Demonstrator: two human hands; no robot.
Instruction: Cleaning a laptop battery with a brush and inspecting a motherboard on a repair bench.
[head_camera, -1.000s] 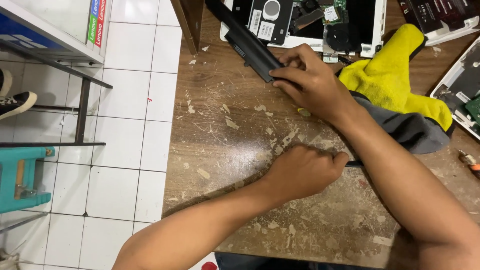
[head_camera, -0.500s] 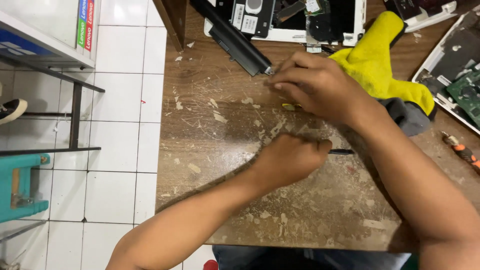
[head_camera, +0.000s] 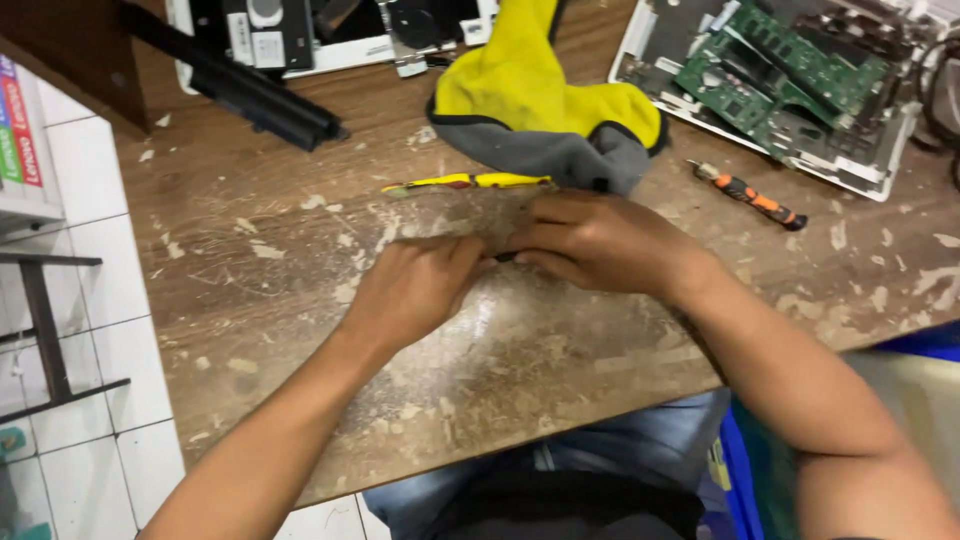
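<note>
Near the table's (head_camera: 250, 330) middle, the left hand (head_camera: 415, 290) and right hand (head_camera: 600, 240) meet fingertip to fingertip, both clenched over a small dark item, mostly hidden. A yellow-handled tool (head_camera: 465, 182) lies just beyond them, long axis left-right, about equally near both hands.

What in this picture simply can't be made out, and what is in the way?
- Head view: whatever the left hand and right hand pinch between them is covered by the fingers; only a dark sliver shows.
- The yellow-handled tool has its far end hidden under the yellow and grey cloth.
- The opened device with the green circuit board is cut off by the top edge.
- The black bar runs out of frame at its upper end.
</note>
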